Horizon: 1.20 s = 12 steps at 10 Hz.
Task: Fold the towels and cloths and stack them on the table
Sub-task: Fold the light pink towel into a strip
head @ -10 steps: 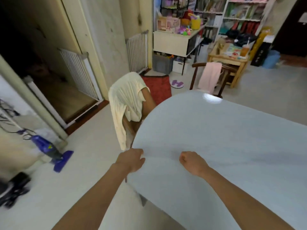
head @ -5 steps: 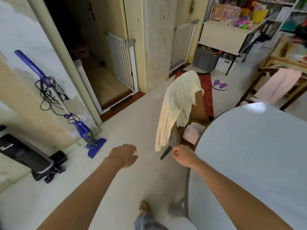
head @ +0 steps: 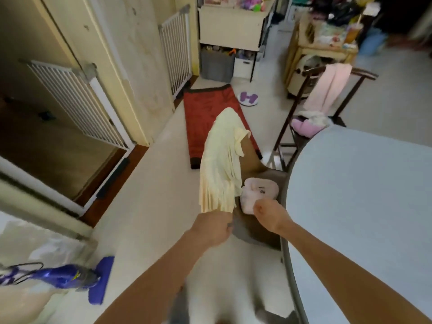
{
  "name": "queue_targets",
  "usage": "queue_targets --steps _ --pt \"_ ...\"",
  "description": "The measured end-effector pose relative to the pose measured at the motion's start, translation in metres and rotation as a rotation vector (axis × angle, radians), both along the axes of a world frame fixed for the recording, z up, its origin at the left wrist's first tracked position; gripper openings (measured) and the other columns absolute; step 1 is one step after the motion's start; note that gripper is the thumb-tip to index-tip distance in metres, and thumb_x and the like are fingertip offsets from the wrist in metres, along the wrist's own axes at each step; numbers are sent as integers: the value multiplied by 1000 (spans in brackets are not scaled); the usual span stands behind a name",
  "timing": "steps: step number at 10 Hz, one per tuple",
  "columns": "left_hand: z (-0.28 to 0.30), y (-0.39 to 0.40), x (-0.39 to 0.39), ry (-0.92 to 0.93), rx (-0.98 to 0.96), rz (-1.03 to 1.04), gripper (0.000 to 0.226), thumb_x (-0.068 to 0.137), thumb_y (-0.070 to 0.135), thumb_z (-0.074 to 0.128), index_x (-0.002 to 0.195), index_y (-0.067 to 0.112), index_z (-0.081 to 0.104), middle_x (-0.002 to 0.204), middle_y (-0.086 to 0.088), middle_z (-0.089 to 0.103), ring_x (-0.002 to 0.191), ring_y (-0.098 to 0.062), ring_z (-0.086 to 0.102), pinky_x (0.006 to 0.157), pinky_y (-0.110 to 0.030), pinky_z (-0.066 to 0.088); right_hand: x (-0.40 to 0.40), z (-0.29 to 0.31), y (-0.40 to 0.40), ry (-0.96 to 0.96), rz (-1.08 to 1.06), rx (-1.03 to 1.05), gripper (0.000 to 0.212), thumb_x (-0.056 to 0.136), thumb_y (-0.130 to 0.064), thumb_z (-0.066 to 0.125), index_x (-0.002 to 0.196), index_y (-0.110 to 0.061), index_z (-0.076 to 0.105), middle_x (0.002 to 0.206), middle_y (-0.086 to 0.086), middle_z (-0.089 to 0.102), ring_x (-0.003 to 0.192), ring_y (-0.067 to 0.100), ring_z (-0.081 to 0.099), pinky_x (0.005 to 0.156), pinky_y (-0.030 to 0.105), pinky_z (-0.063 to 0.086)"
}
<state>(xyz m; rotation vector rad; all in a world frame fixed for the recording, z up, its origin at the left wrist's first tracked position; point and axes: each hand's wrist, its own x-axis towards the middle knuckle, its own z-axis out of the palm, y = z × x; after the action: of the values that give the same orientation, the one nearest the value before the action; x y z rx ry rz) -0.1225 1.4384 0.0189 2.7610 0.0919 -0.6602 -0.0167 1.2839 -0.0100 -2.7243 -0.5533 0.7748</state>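
Both hands moved forward: left hand (head: 211, 228) now at yellow towel (head: 221, 164) hem, grip unclear; right hand (head: 268, 215) fisted, empty, beside table (head: 350, 195) edge. No readable writing.

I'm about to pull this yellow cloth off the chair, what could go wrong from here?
1. The yellow cloth is draped over the chair back, and the left hand is at its bottom edge; a sharp tug might snag it or tip the chair.
2. The pink bundle on the seat touches the cloth and could be dragged to the floor.
3. The right hand is close to the table edge and may knock it.
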Motion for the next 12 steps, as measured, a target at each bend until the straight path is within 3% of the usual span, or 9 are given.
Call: queue_targets --steps 3,4,6,7,8,9,10,11,12 --pt "-13 32 152 -118 63 -461 29 100 25 42 112 9 62 106 -8 65 99 -26 61 74 -32 41 59 -23 5 -44 -364 -86 23 99 -31 38 108 -21 57 105 3 64 92 21 62 86 34 54" --pt "-19 32 199 -108 88 -566 22 99 20 43 108 10 60 107 -7 64 97 -26 60 71 -32 40 76 -41 9 42 -420 -122 24 97 -25 42 116 -18 56 110 6 64 96 23 62 87 36 54" --pt "-44 22 280 -82 162 -601 22 99 25 42 109 11 57 106 -6 62 97 -24 60 73 -31 39 122 -87 28 189 -477 -114 29 91 -13 51 119 -5 54 118 17 57 108 34 56 87 38 45" --pt "-75 14 321 -65 175 -572 18 97 26 46 105 13 56 104 -4 62 96 -23 61 71 -31 38 162 -141 34 220 -400 -184 40 94 -18 51 131 -8 42 129 14 50 117 30 50 91 37 42" --pt "-110 3 359 -10 179 -572 16 97 25 47 105 15 57 102 -1 63 93 -18 62 75 -29 44 194 -189 31 185 -443 -206 66 92 -22 56 146 -13 18 144 11 32 132 28 36 101 36 39" --pt "-134 2 379 18 117 -556 24 100 30 40 115 19 56 109 1 62 99 -16 60 80 -28 43 210 -222 26 159 -418 -290 83 91 -30 58 151 -16 4 154 15 18 144 32 16 113 43 25" --pt "-156 7 396 49 62 -522 29 102 32 35 122 20 53 116 1 61 106 -15 56 85 -27 39 221 -264 15 165 -389 -357 92 90 -41 59 152 -18 -4 156 17 15 146 32 10 118 46 6" --pt "-179 15 406 117 17 -470 29 101 34 38 119 18 54 112 0 64 104 -17 57 87 -30 43 228 -294 11 300 -487 -250 76 97 -34 48 152 -17 0 142 10 40 133 26 36 118 44 15" --pt "-199 12 406 199 44 -476 33 100 36 38 125 20 51 120 -1 60 111 -18 54 93 -35 44 238 -301 8 478 -510 -119 51 101 -26 41 147 -14 24 138 7 46 124 23 46 107 34 36"
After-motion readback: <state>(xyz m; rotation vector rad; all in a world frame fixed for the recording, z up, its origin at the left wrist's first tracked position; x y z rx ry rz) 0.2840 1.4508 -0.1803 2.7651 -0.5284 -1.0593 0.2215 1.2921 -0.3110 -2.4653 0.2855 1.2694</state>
